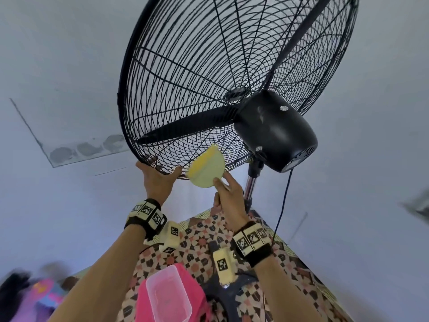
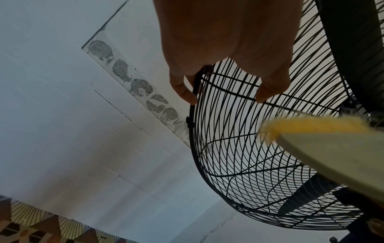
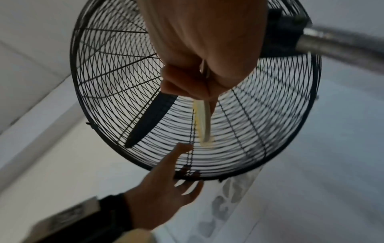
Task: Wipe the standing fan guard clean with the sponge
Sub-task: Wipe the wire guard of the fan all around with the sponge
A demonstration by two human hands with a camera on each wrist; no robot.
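Right hand [image 1: 228,201] presses flat fuzzy-edged sponge [image 1: 206,170] (half-round) against black wire guard [image 1: 185,66].

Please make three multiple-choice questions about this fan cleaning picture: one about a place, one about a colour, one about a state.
1. Where does the left hand grip the fan guard?
A. bottom rim
B. top rim
C. motor housing

2. What colour is the sponge?
A. blue
B. yellow
C. red

3. What is the right hand doing?
A. hanging idle
B. pressing a switch
C. holding the sponge against the guard

Answers: 1 A, its fingers curl round the lowest wires; 2 B, pale yellow with a deeper yellow edge; 3 C, its fingers pinch the sponge against the wires.
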